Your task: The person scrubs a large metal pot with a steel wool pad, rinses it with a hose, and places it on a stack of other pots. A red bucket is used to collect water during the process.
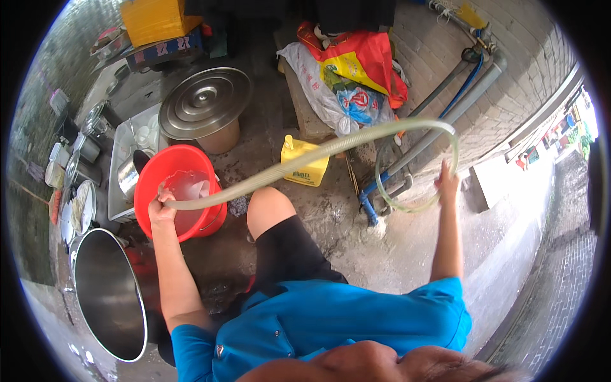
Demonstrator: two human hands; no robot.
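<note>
A translucent, ribbed plastic hose (286, 167) arcs across the view in front of my body. Its end is gripped in my left hand (163, 208), over the near rim of a red plastic bucket (145, 191). Water and a pale object lie inside the bucket; I cannot tell what the object is. Out to the right, my right hand (447, 184) is closed around the hose where it bends down into a loop. That loop hangs in front of grey and blue pipes (420, 148) by the wall.
A large steel pot (112, 296) stands lower left. Beyond the bucket are a lidded pot (205, 102), a white plastic crate (117, 191) with pans, and a yellow jug (305, 162). Plastic sacks (353, 71) lie on a ledge by the brick wall (534, 71).
</note>
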